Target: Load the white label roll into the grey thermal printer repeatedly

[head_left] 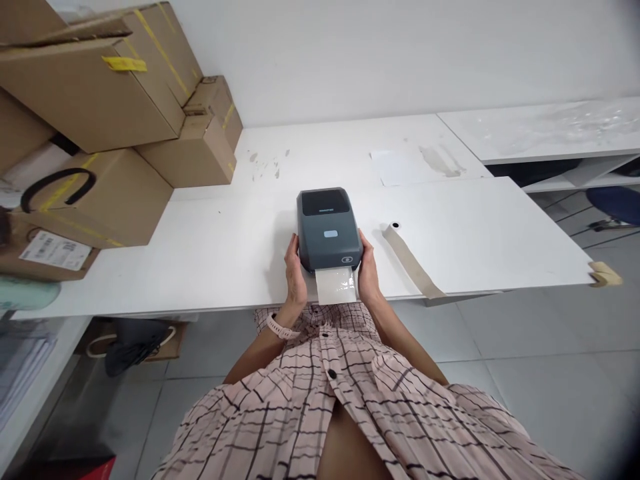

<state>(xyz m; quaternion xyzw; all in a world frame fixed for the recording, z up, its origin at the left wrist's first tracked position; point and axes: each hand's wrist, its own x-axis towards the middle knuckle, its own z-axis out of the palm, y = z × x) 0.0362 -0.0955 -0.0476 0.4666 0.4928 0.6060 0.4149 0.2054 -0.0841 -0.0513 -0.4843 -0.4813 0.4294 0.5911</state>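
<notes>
A dark grey label printer (327,233) sits on the white table near its front edge. From its front slot hangs a pale, glossy label strip (335,287), reaching toward the table edge. My left hand (295,275) presses against the printer's left side, and my right hand (369,272) grips the opposite side. Between them the two hands hold the printer; some fingertips are hidden behind its sides. To the right of my right hand lies a partly unrolled roll of greyish paper (413,267), its tail running to the table edge.
Cardboard boxes (95,93) are stacked on the table's left side, with a black curved strap (60,183) near them. A white sheet (393,167) lies toward the back. The table's right corner has a tan guard (605,274). A blue stool (615,203) stands at far right.
</notes>
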